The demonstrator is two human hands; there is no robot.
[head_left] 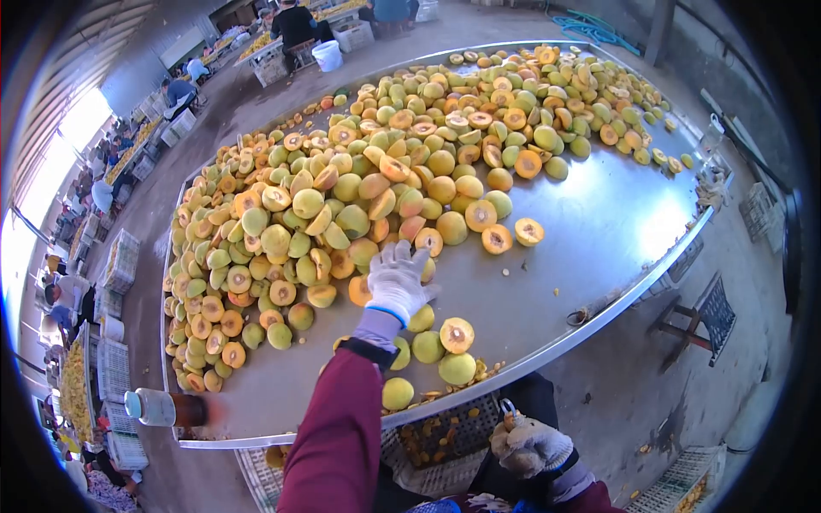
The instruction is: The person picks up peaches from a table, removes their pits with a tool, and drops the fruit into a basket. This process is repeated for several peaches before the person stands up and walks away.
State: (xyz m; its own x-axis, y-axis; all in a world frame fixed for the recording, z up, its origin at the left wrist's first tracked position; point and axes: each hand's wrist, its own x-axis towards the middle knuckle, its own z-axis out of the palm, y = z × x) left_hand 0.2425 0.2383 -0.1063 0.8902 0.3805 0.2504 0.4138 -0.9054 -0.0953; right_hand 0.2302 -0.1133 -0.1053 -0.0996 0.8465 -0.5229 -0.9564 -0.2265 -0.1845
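Note:
My left hand (398, 280), in a white knit glove, reaches over the metal table with its fingers spread. Its fingertips are at the near edge of a big heap of halved yellow-green peaches (359, 188). Several more peach halves (428, 346) lie below that hand, close to the table's front rim; some show orange cut faces. Lower down, in front of the table, my right hand (530, 446) is closed, in a soiled glove. A small tool with a metal loop (508, 407) sticks up from its fist; most of the tool is hidden.
The metal table (590, 248) has a raised rim. A jar of dark liquid (167, 409) lies at its left corner. Under the front edge is a crate (449, 432) with fruit pieces. A stool (705, 321) stands right. People work at other tables behind and left.

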